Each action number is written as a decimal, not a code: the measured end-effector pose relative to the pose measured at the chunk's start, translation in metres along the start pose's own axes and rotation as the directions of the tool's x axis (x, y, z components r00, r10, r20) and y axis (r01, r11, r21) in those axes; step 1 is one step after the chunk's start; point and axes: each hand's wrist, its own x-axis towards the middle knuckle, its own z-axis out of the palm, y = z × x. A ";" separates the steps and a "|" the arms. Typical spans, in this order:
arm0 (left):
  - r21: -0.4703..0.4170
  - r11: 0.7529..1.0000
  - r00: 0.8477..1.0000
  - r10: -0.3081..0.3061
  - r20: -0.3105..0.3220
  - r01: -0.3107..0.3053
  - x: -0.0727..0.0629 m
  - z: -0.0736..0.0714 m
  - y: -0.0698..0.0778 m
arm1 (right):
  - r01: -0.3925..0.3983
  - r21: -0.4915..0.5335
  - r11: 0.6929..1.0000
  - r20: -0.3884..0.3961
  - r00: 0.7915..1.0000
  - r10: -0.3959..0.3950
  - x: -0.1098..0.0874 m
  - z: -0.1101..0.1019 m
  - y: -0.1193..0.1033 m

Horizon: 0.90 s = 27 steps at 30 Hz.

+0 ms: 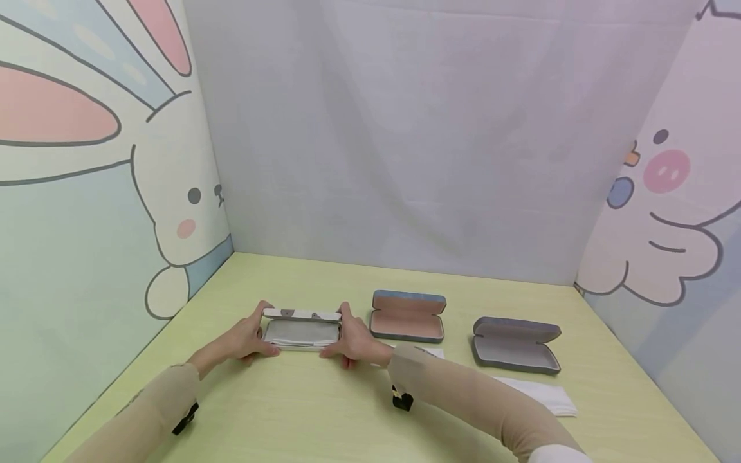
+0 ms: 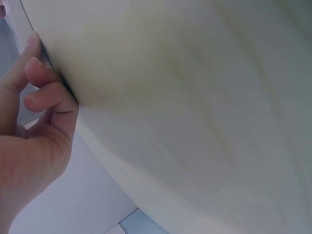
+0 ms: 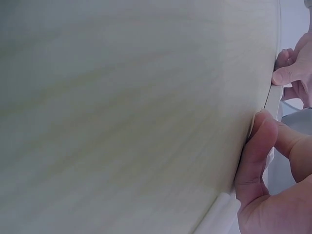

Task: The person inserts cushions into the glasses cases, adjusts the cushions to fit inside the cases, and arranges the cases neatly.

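Observation:
A white glasses case (image 1: 302,315) with dark prints on its lid stands open on the table, its grey inside (image 1: 302,332) facing up. My left hand (image 1: 249,337) holds its left end, thumb at the front and fingers toward the lid. At the opposite end my right hand (image 1: 356,339) grips the case in the same manner. In the left wrist view, bent fingers (image 2: 46,80) lie against the case's side. The right wrist view has the right hand (image 3: 265,185) at the case's edge on the table, the left hand (image 3: 295,70) beyond it.
Right of the held case stands an open blue glasses case (image 1: 407,325) with a pinkish lining. Farther right is an open dark grey case (image 1: 515,357). White cloths (image 1: 550,397) lie in front of these two, one partly behind my right forearm. Printed panels and a grey curtain (image 1: 405,128) enclose the table.

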 end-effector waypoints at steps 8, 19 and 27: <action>-0.009 1.000 1.000 0.005 -0.012 -0.005 -0.003 0.000 0.004 | 0.004 -0.003 1.000 0.007 1.000 -0.004 -0.001 -0.001 -0.002; -0.005 1.000 1.000 0.017 -0.004 -0.017 -0.003 0.001 0.001 | 0.008 -0.022 1.000 -0.009 1.000 -0.008 -0.001 0.000 -0.001; -0.009 0.999 0.999 0.047 0.002 -0.047 -0.004 0.000 0.001 | 0.022 -0.041 0.999 -0.011 1.000 -0.022 -0.001 0.000 0.000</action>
